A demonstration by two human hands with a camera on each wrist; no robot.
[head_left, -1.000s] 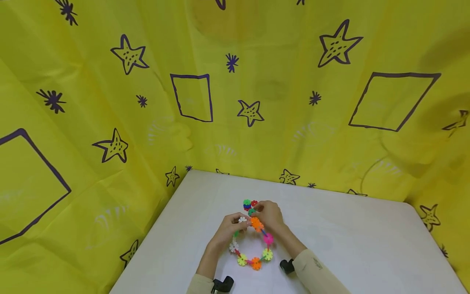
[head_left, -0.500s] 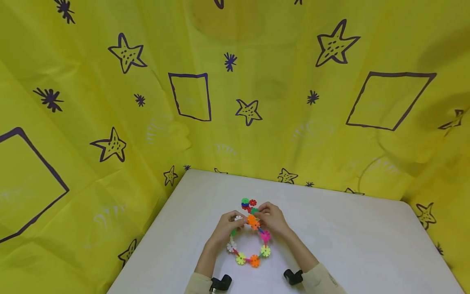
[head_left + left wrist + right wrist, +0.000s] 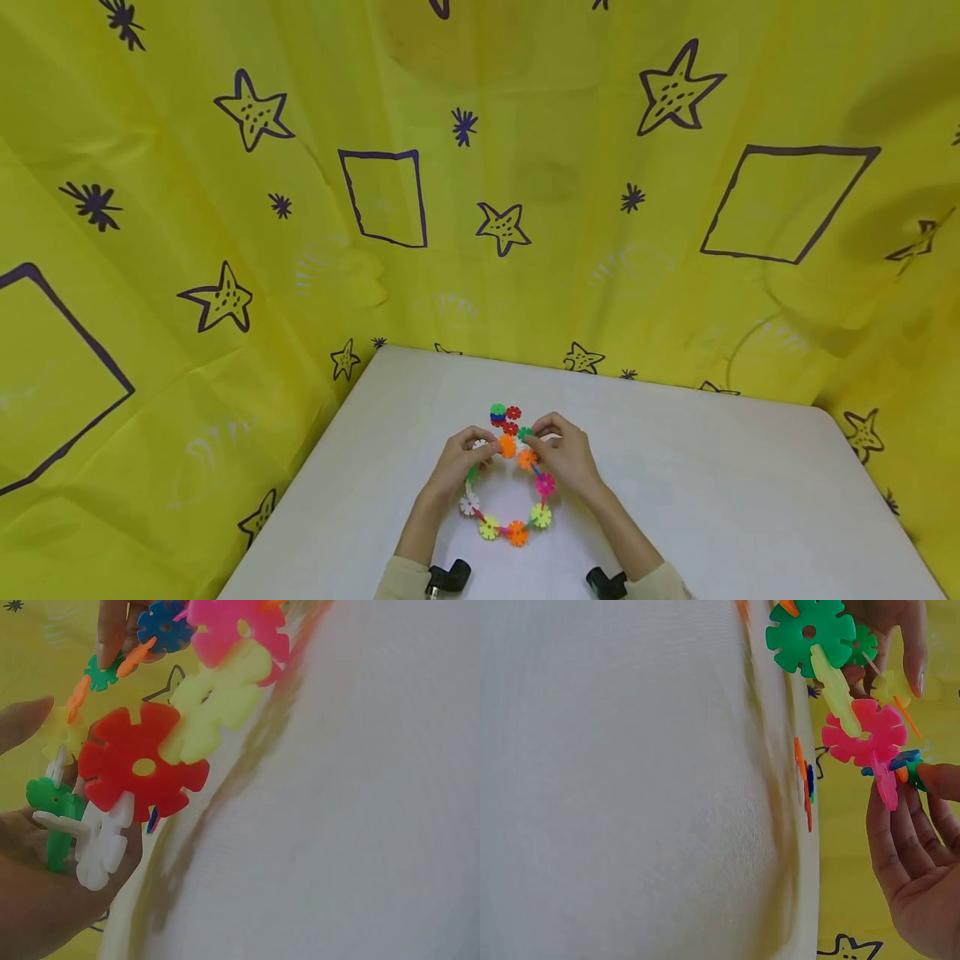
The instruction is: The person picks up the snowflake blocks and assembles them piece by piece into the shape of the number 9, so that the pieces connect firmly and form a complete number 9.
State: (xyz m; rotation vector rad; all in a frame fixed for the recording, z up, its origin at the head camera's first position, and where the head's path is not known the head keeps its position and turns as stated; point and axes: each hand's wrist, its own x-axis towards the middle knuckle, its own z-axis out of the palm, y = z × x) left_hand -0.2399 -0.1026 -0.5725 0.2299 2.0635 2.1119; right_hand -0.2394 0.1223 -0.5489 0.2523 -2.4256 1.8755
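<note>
A ring of interlocking plastic snowflake discs (image 3: 545,484) in pink, yellow, orange, white and other colours lies between both hands above the white table. My left hand (image 3: 452,462) grips the ring's upper left part, its thumb beside an orange disc (image 3: 507,447). In the left wrist view, white discs (image 3: 101,847) and a red disc (image 3: 139,761) hang by that hand. My right hand (image 3: 567,454) pinches a green disc (image 3: 525,433) at the ring's upper right, close to a second orange disc (image 3: 528,459). In the right wrist view, this green disc (image 3: 915,775) sits at the right thumb tip.
Just beyond the hands, several loose discs lie on the table (image 3: 697,483): a green one (image 3: 498,409) over a blue one, plus red ones (image 3: 513,412). A yellow patterned curtain (image 3: 442,292) stands behind and at the sides.
My right hand has moved right and turned, bringing the green disc away from the loose discs. The two orange discs, overlapping before, now stand apart in the head view. My left hand keeps its grip.
</note>
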